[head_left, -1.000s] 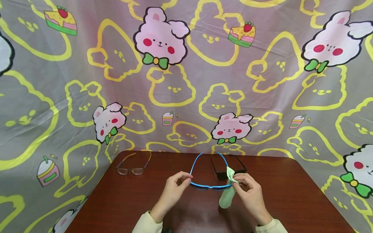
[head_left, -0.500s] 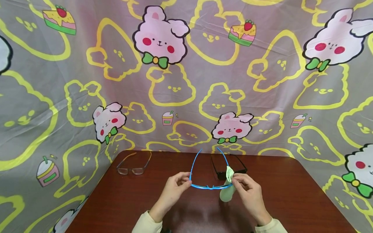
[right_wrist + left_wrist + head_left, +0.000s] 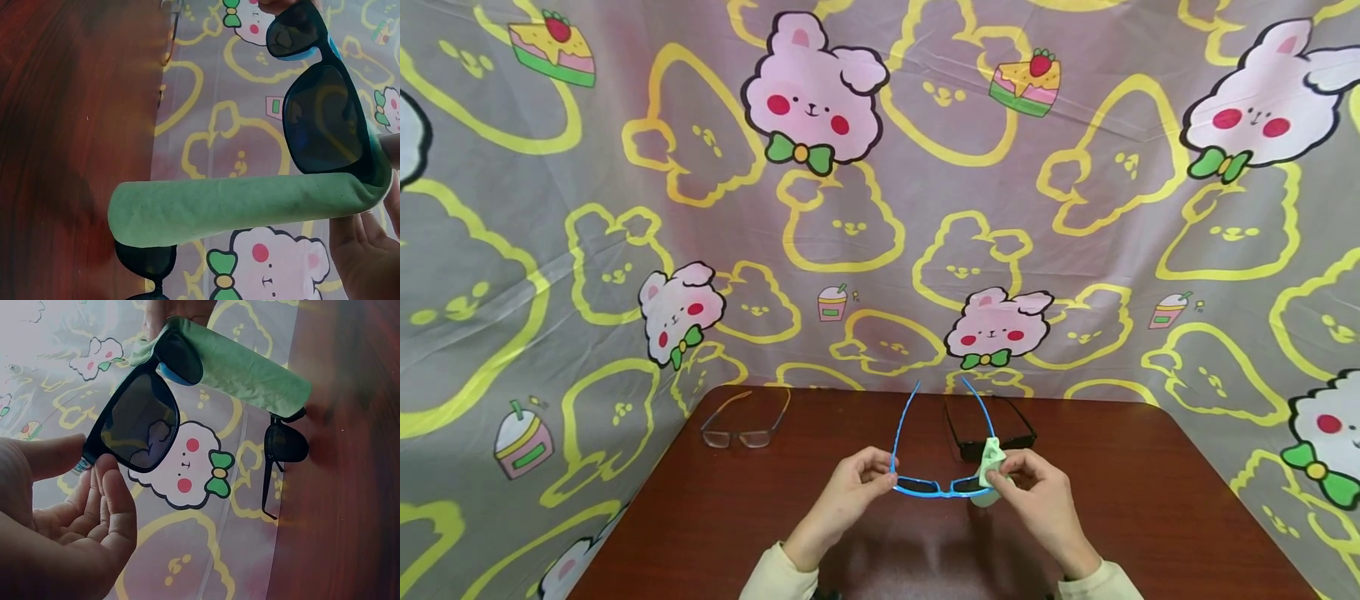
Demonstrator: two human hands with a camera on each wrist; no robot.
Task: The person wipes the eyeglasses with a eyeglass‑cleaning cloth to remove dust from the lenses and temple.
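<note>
A pair of sunglasses [image 3: 945, 494], blue inside and black on the front, is held up over the table with both temples unfolded and pointing away. My left hand [image 3: 850, 493] pinches its left corner between thumb and fingers. At the opposite corner my right hand [image 3: 1043, 504] pinches the frame through a light green cloth [image 3: 991, 463]. In the right wrist view the long end of the cloth [image 3: 231, 209] hangs down beside a dark lens [image 3: 325, 119]. The left wrist view shows the other lens [image 3: 140, 425] uncovered, close to my left fingertips.
Eyeglasses with clear lenses [image 3: 737, 439] lie unfolded at the back left of the brown table [image 3: 700, 517]. Black sunglasses [image 3: 973, 451] rest behind my right hand, partly hidden by the cloth. A patterned curtain [image 3: 1075, 250] surrounds the table's back and sides.
The sunglasses have tilted, so both lenses now show in the head view and the front sits slightly lower. Less of the cloth's hanging end shows below the frame.
</note>
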